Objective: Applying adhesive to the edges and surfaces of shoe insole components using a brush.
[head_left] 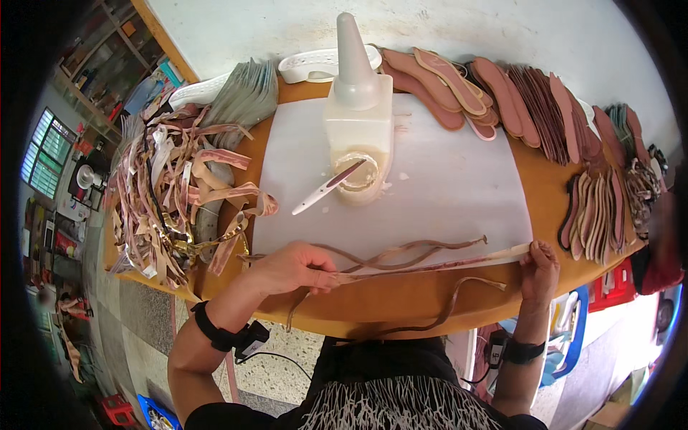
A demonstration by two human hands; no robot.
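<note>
A long narrow strip [430,268], tan and reddish brown, is stretched between my hands along the near edge of the table. My left hand [304,266] pinches it near the left, and my right hand [539,269] grips its pale right end. Just beyond it lie brown straps [401,252], crossing one another on the white sheet [459,193]. Another brown strap [450,308] curls over the table edge nearer my body. Past my hands stands a cream glue pot [360,118] with a tall cone top, a white-handled brush [322,195] resting in its opening.
A tangled heap of strips [168,193] covers the left of the brown table [287,308]. Grey sheets [247,97] fan out behind it. Brown insoles [502,97] line the back right, and more insoles [598,211] stand at the right. A white wall [444,25] rises behind.
</note>
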